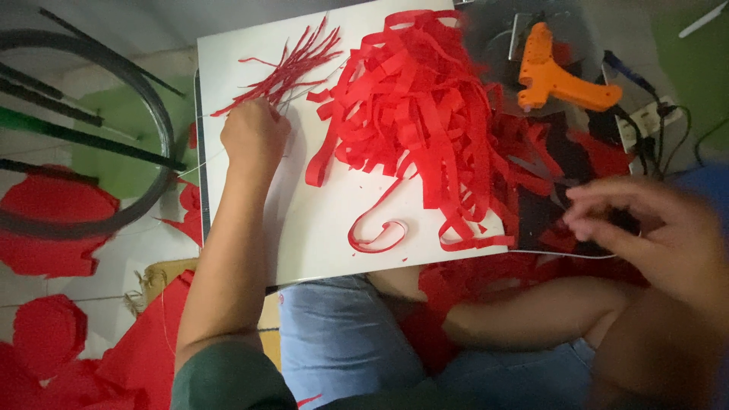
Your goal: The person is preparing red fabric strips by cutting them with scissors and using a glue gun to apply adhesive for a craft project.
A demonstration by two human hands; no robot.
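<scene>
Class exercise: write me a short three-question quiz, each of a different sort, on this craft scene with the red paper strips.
1. True or false: the left hand grips a bundle of thin red strips.
2. Which colour is the glue gun? A blue, B orange, C green.
3. Fill in: the pile of red paper strips lies on a ___ board.

Key: 1 true; 2 B; 3 white.
</scene>
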